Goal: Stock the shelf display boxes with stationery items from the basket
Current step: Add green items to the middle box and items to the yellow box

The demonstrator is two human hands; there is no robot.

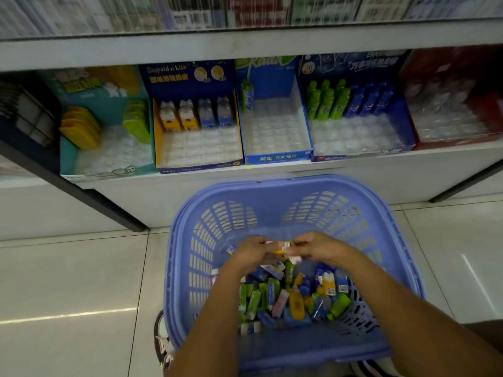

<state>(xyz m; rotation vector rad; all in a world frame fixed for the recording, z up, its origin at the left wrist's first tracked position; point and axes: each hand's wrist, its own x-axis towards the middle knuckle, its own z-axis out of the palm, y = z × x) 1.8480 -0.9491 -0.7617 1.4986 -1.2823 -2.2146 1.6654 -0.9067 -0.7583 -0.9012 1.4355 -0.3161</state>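
A blue plastic basket (pixel 402 251) stands on the floor below the shelf, holding several small stationery items (pixel 296 297) in green, yellow, blue and pink. Both my hands are inside it, close together. My left hand (pixel 251 253) and my right hand (pixel 317 247) both pinch a small white and yellow item (pixel 284 248) between them, above the pile. On the shelf stand several display boxes: a teal box (pixel 68 156), a dark blue box with yellow and blue bear items (pixel 201 166), a blue box with one green item (pixel 277 158), and a dark blue box with green and blue bottles (pixel 362 155).
A red display box (pixel 416 142) stands at the shelf's right end. A dark rack (pixel 27 123) sits at the left. An upper shelf (pixel 245 42) overhangs the boxes. Pale floor tiles (pixel 81 281) surround the basket. A striped shoe (pixel 370 370) shows at the bottom.
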